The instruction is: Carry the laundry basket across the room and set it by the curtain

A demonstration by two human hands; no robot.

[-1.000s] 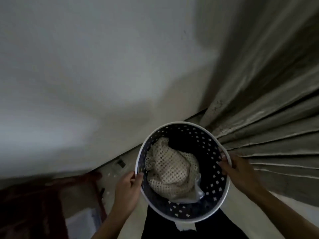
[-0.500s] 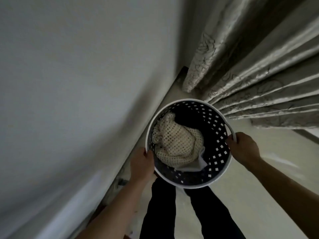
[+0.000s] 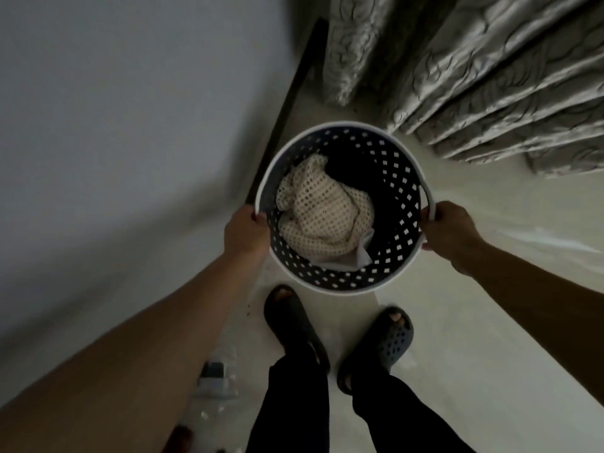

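The laundry basket (image 3: 397,204) is round, dark and perforated, with a white rim. A cream mesh cloth (image 3: 322,217) and dark clothes lie inside it. My left hand (image 3: 246,228) grips the rim on the left side. My right hand (image 3: 446,228) grips the white handle on the right side. The basket is low in the corner, just in front of my feet. The grey patterned curtain (image 3: 474,76) hangs right behind it, folds reaching the floor at the upper right. I cannot tell whether the basket's base touches the floor.
A pale wall (image 3: 130,125) runs along the left, with a dark skirting strip (image 3: 289,103) leading into the corner. My feet in dark slippers (image 3: 294,325) stand on the light floor (image 3: 490,322). Small packets and litter (image 3: 215,377) lie by the wall at lower left.
The view has tilted down from wall to floor. The basket has dropped lower into the corner beside the curtain, and my feet are now in view. Both hands keep their grip.
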